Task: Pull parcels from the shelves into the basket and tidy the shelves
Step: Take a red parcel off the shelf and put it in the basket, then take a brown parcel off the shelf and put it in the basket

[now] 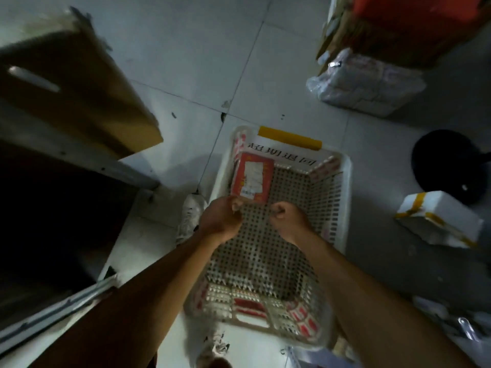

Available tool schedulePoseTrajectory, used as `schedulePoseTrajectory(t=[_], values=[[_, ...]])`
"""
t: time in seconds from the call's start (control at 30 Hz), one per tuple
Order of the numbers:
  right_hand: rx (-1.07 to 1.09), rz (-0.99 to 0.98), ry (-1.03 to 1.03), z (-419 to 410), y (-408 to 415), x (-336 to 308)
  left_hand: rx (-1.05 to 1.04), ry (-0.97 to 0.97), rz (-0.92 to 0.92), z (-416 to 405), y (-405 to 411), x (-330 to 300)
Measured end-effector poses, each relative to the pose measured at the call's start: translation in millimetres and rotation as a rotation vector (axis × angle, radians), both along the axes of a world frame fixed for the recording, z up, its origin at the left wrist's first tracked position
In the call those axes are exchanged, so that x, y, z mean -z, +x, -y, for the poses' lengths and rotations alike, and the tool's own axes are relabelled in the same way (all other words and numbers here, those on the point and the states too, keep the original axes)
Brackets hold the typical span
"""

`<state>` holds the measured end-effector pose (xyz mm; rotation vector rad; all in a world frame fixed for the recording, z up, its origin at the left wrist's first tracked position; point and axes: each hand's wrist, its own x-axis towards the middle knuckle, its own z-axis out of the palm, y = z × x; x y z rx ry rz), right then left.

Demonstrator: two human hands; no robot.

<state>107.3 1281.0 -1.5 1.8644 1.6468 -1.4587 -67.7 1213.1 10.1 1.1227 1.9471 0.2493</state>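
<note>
Brown cardboard box (77, 94) sits on a shelf (79, 166) at upper left. Centre frame, the left hand (220, 219) seems to pinch the near edge of a red parcel (252, 179) inside the white basket (342, 208); its grip looks clenched. Just right, the right hand (288, 220) is fisted, holding nothing. Far right, a taped white parcel (438, 221) lies on the floor.

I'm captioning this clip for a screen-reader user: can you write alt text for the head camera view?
Seen from above, a person's left hand and right hand, both with curled fingers, hover over a white perforated basket on a tiled floor, where a red parcel lies at the far end. A brown cardboard box sits on a shelf to the left; wrapped white parcels lie on the floor to the right.
</note>
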Motion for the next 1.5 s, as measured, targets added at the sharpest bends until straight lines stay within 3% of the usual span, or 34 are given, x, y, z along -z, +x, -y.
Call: schedulePoseTrajectory(t=[0.17, 0.6, 0.83, 1.2, 1.43, 1.5], values=[[-0.116, -0.030, 0.001, 49.5, -24.8, -37.8, -0.078, 0.088, -0.053, 65.9, -22.1, -32.4], [-0.773, -0.083, 0.050, 201.6, -134.7, -90.4, -0.563, -0.048, -0.056, 292.5, -77.5, -76.1], [-0.973, -0.088, 0.034, 303.7, -182.8, -113.1, -0.741, -0.100, -0.073, 411.2, -80.4, -98.7], [-1.326, -0.144, 0.080, 489.9, -191.7, -128.8, -1.110, 0.001, -0.078, 594.9, -28.4, -121.8], [-1.665, -0.178, 0.057, 649.4, -182.8, -125.7, -1.478, -0.033, -0.036, 756.0, 45.3, -126.5], [-1.821, -0.176, 0.023, 733.7, -168.2, -119.4, -1.669, -0.083, -0.045, 832.2, 90.1, -123.6]])
